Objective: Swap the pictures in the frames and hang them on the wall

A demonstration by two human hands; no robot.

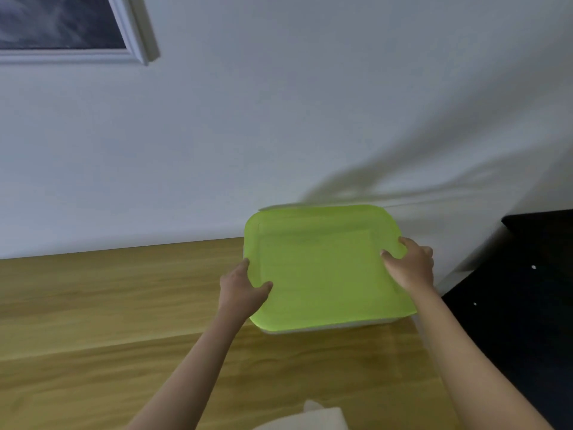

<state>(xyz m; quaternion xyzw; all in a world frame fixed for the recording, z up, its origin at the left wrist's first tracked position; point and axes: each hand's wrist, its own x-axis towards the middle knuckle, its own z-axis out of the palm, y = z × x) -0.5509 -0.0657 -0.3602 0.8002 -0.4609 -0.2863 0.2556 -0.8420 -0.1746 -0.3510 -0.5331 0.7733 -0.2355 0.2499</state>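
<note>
A box with a bright green lid (322,268) sits at the back right of the wooden table (108,305), against the wall. My left hand (240,290) grips the lid's left edge, thumb on top. My right hand (410,266) grips the lid's right edge near the far corner. A white-framed picture (62,23) with a dark image hangs on the wall at the upper left, only partly in view. The box's pale body shows just below the lid's front edge.
A black piece of furniture (527,290) stands to the right of the table. Something white (313,418) lies at the table's near edge, cut off by the bottom of the view. The wall (279,119) is plain and pale.
</note>
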